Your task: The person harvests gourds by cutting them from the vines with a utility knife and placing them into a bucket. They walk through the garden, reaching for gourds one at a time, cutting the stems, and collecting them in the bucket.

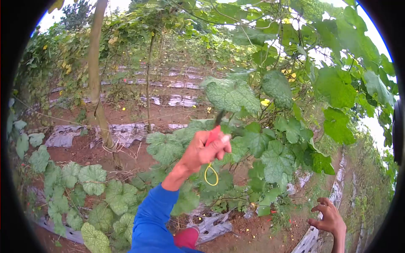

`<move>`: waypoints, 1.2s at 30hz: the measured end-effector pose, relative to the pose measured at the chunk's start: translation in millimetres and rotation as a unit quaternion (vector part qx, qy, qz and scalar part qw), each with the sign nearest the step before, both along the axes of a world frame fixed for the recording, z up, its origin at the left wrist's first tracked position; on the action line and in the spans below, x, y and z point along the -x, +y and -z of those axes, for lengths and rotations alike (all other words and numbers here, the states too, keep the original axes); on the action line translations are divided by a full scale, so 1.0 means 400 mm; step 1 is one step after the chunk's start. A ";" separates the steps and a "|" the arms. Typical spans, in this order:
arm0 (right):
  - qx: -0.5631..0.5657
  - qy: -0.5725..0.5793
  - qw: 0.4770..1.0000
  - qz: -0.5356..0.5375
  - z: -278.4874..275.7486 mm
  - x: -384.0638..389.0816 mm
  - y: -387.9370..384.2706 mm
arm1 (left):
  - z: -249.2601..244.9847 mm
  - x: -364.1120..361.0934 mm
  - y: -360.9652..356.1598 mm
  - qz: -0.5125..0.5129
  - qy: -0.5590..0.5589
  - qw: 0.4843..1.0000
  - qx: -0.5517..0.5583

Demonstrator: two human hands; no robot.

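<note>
My left hand (203, 152), in a blue sleeve, is closed round a red-handled cutting tool (214, 134). Its dark, blurred blade points up toward a large, pale-veined leaf (233, 95), overlapping the foliage in this view. Below the fist hangs a thin yellow loop (211, 174). Down at the lower right, my right hand (328, 217) holds nothing, its fingers apart and slightly bent. Broad green leaves (278, 162) of a climbing vine fill the space between and above both hands.
A wooden post (98, 71) and a thinner pole (149, 84) stand at the left. Torn plastic mulch sheeting (213, 225) lies on the reddish soil. A red boot (186, 238) shows at the bottom. Low leafy vines (120, 196) spread at the lower left.
</note>
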State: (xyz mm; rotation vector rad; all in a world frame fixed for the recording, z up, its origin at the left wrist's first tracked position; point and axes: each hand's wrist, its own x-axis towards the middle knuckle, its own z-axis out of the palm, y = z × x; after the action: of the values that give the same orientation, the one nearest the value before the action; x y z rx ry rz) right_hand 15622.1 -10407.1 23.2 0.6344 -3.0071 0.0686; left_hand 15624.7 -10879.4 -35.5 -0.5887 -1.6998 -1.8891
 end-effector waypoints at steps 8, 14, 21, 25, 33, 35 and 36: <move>-0.056 0.039 0.975 -0.210 -0.068 0.025 -0.340 | -0.170 0.012 -0.355 0.102 0.022 0.963 -0.249; -0.086 0.071 0.933 -0.343 -0.111 0.041 -0.614 | -0.384 0.153 -0.507 -0.006 -0.013 0.961 -0.276; -0.070 0.090 0.866 -0.487 -0.079 0.126 -0.835 | -0.509 0.289 -0.620 -0.135 -0.037 0.954 -0.265; -0.057 0.122 0.852 -0.506 -0.075 0.176 -0.907 | -0.540 0.328 -0.708 -0.182 0.000 0.941 -0.284; 0.031 0.129 0.882 -0.453 -0.160 0.324 -1.066 | -0.723 0.468 -1.167 -0.132 0.063 0.947 -0.287; 0.004 0.132 0.874 -0.468 -0.178 0.358 -1.084 | -0.748 0.453 -1.240 -0.222 0.026 0.932 -0.285; -0.032 0.129 0.863 -0.488 -0.187 0.370 -1.089 | -0.761 0.380 -1.212 -0.287 -0.004 0.934 -0.214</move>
State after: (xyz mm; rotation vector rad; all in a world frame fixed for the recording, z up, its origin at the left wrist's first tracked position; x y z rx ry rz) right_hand 15474.1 -10842.8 98.2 1.9051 -2.1387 -0.0649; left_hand 15472.6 -11364.2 269.1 0.0886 -1.2154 -1.7289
